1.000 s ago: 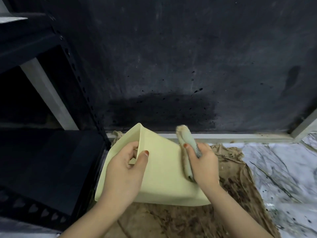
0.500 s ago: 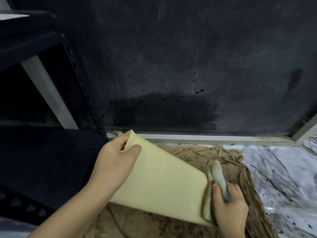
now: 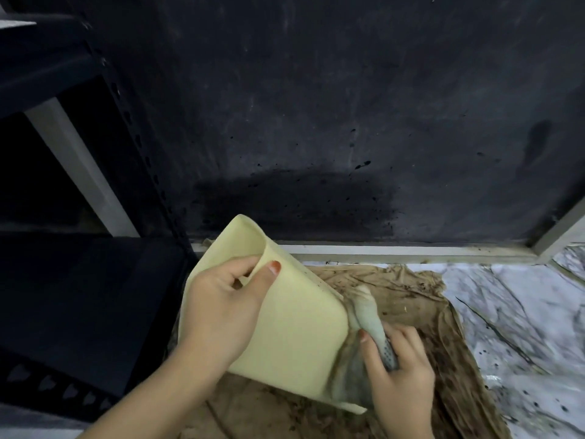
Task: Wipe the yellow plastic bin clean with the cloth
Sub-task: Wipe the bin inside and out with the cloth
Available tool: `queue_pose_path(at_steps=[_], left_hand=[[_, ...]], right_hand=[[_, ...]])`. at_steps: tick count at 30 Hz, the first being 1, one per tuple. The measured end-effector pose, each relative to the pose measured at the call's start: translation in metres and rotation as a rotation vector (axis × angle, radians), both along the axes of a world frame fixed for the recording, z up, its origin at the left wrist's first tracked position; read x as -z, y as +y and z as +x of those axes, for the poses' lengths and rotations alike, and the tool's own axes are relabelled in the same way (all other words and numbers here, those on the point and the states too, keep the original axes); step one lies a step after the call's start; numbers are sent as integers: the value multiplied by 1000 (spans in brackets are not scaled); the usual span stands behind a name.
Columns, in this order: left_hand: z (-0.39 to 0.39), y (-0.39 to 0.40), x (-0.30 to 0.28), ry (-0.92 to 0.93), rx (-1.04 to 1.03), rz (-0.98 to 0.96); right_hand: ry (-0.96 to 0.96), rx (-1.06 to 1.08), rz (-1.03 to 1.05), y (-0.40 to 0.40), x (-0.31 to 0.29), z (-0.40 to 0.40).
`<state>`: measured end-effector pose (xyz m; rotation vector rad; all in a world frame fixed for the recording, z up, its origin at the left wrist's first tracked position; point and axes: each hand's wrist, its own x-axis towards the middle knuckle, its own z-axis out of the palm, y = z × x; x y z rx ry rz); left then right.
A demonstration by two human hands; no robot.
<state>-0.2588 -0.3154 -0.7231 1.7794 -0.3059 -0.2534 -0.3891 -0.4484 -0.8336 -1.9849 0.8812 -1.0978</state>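
Note:
The pale yellow plastic bin (image 3: 294, 337) is tilted on its side above a dirty brown sheet, its outer wall facing me. My left hand (image 3: 221, 308) grips the bin's upper rim, thumb on the outside and fingers inside. My right hand (image 3: 399, 372) holds a bunched grey-white cloth (image 3: 367, 312) pressed against the bin's right edge. Part of the cloth hangs down along the bin's lower right corner. The bin's inside is hidden from me.
A stained brown sheet (image 3: 411, 296) lies under the bin on a marble-patterned floor (image 3: 512, 312). A dark, spattered wall (image 3: 316, 122) with a pale baseboard stands behind. A black metal shelf rack (image 3: 79, 280) fills the left side.
The bin has turned so its rim corner points up again. My right hand with the cloth slid from the bin's top edge down its right side to the lower right corner.

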Motion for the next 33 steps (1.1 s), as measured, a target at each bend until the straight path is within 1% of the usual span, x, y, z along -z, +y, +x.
queue_pose_path(at_steps=[8,11,14,18,21,23,25,31,33], left_hand=[[-5,-5,9,-109,136,12],[-5,-2,10,-96,117,-3],[-4,2,11,-65,77,-4],[-2,7,9,-75,85,10],[-1,8,9,-97,113,35],[0,8,8,-101,126,43],[1,7,7,-94,122,53],[-3,5,4,-92,156,69],[-4,4,1,-86,160,64]], right_hand=[[-48,-269,88,14,-56,39],[-26,-305,197,6,-52,39],[87,-209,252,-11,-28,30],[274,2,361,-35,13,7],[333,99,516,-44,33,-8],[356,112,520,-41,36,-9],[316,89,474,-33,26,-3],[36,-203,250,12,-49,37],[-18,-275,217,22,-69,49]])
